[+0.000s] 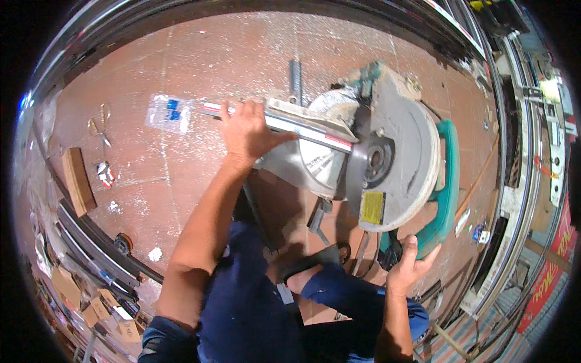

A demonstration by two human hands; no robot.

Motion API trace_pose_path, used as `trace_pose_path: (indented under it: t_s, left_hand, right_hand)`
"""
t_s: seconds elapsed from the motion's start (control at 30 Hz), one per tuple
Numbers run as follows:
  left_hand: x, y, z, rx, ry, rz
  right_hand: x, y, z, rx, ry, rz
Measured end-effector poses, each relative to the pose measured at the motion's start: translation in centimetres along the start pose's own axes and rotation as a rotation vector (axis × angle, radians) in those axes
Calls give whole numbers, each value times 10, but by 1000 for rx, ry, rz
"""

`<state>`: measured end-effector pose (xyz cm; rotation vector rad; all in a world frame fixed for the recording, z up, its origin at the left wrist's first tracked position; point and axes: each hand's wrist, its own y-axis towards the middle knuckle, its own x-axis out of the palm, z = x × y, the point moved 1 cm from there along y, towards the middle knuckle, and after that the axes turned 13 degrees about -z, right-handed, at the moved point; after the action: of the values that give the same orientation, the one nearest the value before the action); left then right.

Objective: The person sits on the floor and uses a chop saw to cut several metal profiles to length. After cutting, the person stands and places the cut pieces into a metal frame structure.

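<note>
My left hand is wrapped over a long, thin aluminium profile with red and white film on it. The profile lies along the fence of a miter saw, and its right end meets the saw blade. At the lower end of the saw's green handle is my right hand, its fingers apart and not wrapped around the handle. Whether the fingertips touch it is hard to tell. The round saw base sits low over the tiled floor, in front of my knees.
Scissors, a clear plastic bag with blue marks and a wooden block lie on the left. Dark metal profiles and cardboard boxes are at lower left. Long rails stand along the right. Shavings litter the floor.
</note>
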<state>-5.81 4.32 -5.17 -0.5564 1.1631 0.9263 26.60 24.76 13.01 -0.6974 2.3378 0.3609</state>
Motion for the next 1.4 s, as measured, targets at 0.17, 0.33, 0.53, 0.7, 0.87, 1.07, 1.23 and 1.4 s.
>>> trace_pose_path:
  t_s: [0.17,0.33,0.53,0.7,0.87,1.07,1.23,1.4]
  left_hand:
    - [4,-1,-1,0,-37,99]
    - [1,-1,-5,29,-47,131]
    - [4,0,-9,52,-92,84]
    - [-1,-1,-10,34,-133,74]
    - [-5,-3,-9,7,-151,84]
    - [-8,2,-5,-98,-39,-268]
    - [-17,0,-6,-68,-52,-329]
    - [-19,-46,-40,-2,-5,-345]
  right_hand:
    - [-1,-4,-2,144,77,-75]
    - [0,-8,13,122,121,-117]
    - [13,-10,16,34,92,-21]
    - [15,-12,19,51,160,-67]
    - [24,-23,48,107,86,-54]
    - [37,-33,63,133,95,-103]
    - [-11,5,-3,3,-23,-123]
    - [-81,71,-83,4,32,-165]
